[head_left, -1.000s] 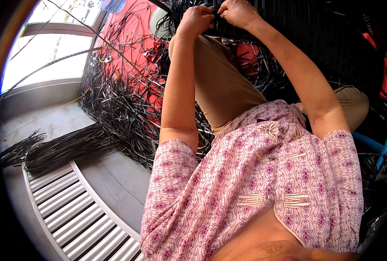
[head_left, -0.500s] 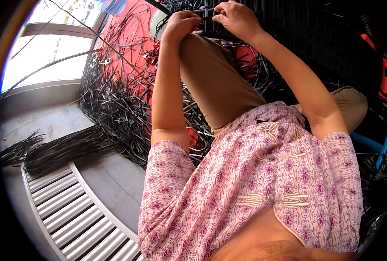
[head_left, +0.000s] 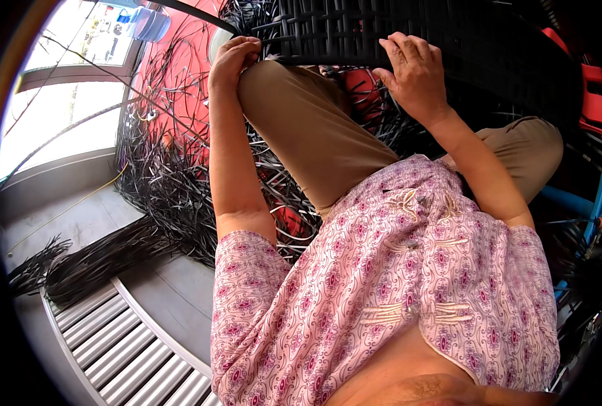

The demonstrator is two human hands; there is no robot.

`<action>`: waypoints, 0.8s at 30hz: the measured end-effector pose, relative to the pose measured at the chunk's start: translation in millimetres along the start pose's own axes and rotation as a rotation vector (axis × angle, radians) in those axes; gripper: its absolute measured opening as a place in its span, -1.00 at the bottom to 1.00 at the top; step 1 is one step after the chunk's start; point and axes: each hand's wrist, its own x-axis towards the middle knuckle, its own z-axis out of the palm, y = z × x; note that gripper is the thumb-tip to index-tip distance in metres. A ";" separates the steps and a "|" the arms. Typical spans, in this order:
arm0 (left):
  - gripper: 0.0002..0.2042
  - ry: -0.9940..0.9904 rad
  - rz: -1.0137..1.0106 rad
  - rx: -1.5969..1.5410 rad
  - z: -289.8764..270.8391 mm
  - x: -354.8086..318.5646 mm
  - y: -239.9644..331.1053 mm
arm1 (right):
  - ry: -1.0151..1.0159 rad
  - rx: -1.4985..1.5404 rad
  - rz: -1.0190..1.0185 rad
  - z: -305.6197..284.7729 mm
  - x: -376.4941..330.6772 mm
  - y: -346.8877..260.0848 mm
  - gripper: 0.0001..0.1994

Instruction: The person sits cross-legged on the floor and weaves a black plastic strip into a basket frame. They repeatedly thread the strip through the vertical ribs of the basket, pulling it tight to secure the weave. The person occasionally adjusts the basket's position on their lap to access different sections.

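A black woven panel [head_left: 341, 30] of flat strips stands across the far side, its open lattice showing between my hands. At its left edge, above my raised knee, my left hand [head_left: 235, 62] is closed, fingertips pinched on a black strip [head_left: 270, 42] that runs into the weave. My right hand [head_left: 414, 78] is lifted in front of the panel's lower edge. Its fingers are bent a little and apart, the thumb stands off, and nothing shows between them. The palm side of the left hand is hidden.
Loose black strips [head_left: 165, 183] lie tangled over the red floor covering [head_left: 186, 88] on the left. A bundle of strips [head_left: 104, 260] rests across a slatted metal rack [head_left: 121, 352]. A clear bluish bottle [head_left: 150, 24] stands by the window; a blue metal frame [head_left: 598, 203] is at right.
My hands have moved apart. The left stays pinched at the panel's left edge; the right has let go, moved rightward and down in the picture, and opened. More of the weave shows.
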 end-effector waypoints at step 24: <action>-0.76 -0.110 0.243 0.011 7.7 5.2 4.9 | 0.008 -0.008 0.117 -2.9 0.3 5.9 -0.41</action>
